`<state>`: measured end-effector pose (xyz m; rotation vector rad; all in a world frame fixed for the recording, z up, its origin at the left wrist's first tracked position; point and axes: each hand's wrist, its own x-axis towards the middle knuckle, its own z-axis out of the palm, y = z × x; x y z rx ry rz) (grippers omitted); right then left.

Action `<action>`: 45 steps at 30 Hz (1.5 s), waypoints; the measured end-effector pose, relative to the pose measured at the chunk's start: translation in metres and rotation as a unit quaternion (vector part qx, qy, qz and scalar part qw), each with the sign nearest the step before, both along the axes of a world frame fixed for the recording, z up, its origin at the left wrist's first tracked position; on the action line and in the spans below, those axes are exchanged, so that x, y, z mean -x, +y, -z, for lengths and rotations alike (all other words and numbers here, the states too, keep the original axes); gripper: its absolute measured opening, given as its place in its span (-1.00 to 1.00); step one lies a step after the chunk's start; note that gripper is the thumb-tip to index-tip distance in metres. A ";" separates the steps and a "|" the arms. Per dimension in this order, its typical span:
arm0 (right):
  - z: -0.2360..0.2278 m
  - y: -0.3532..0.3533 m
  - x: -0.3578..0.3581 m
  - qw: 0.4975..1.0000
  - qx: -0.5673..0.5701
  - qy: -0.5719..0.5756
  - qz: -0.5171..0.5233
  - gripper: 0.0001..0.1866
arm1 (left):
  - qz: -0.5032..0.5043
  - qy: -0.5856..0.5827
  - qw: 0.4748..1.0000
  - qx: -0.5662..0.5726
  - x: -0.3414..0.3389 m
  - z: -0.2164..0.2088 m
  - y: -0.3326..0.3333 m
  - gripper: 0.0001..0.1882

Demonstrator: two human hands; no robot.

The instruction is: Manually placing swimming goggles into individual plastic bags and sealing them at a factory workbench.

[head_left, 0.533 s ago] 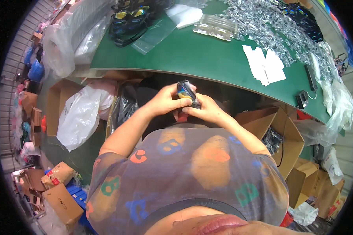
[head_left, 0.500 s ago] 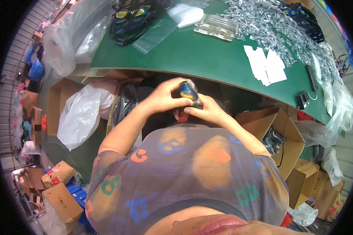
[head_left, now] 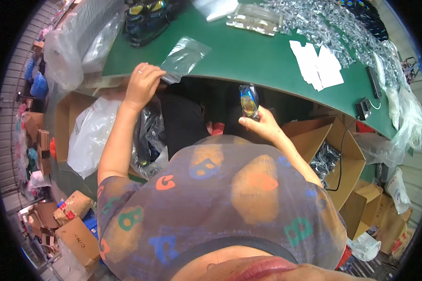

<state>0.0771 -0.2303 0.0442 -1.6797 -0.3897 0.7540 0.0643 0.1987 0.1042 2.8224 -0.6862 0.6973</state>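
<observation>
At worktop [head_left: 248,61] edge: left hand [head_left: 143,84] pinches clear bag [head_left: 183,58], drawing it near.
Right hand [head_left: 262,124]: grip clenched on mirrored goggles [head_left: 249,100], held upright.

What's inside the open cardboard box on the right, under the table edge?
The open cardboard box holds a heap of small clear-bagged dark items, with a black cable running down into it. The box walls hide the bottom and anything under the heap.

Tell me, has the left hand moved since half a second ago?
Yes. The left hand left the goggles and reached up-left to the clear bag at the green table's edge.
</observation>
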 end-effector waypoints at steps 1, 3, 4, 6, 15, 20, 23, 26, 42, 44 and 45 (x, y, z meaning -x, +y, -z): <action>-0.002 0.000 -0.002 1.000 0.009 0.020 -0.010 -0.52 | 0.005 -0.031 0.999 0.040 0.006 -0.011 -0.014 -0.77; -0.001 0.004 -0.001 1.000 -0.014 -0.016 -0.005 -0.52 | 0.000 -0.041 0.996 0.074 0.022 -0.013 -0.040 -0.79; -0.005 0.006 -0.001 0.999 -0.029 -0.018 -0.001 -0.52 | 0.006 -0.021 0.987 0.158 0.029 -0.011 -0.058 -0.81; -0.016 0.006 -0.001 0.999 -0.035 -0.005 -0.007 -0.54 | 0.000 0.086 0.933 0.350 0.050 0.010 -0.083 -0.86; -0.038 0.019 0.014 0.965 -0.171 0.196 -0.037 -0.54 | -0.090 0.242 0.831 0.493 0.084 0.054 -0.161 -0.88; -0.035 0.048 0.018 0.985 -0.112 0.121 0.049 -0.63 | -0.002 0.141 0.917 0.373 0.072 0.045 -0.169 -0.92; -0.032 0.054 0.018 0.993 -0.096 0.052 0.036 -0.69 | 0.026 0.113 0.943 0.311 0.070 0.043 -0.169 -0.92; -0.027 0.056 0.017 0.985 -0.112 0.120 0.058 -0.73 | 0.038 0.076 0.964 0.252 0.068 0.040 -0.168 -0.88; -0.014 0.054 0.024 0.983 0.054 -0.167 0.047 -0.55 | 0.007 0.329 0.761 0.559 0.074 0.058 -0.166 -0.95; -0.015 0.052 0.023 0.979 0.039 -0.174 0.100 -0.55 | -0.050 0.301 0.674 0.672 0.071 0.064 -0.156 -0.90; -0.010 0.050 0.020 0.973 0.039 -0.189 0.127 -0.55 | -0.070 0.258 0.666 0.696 0.065 0.067 -0.146 -0.88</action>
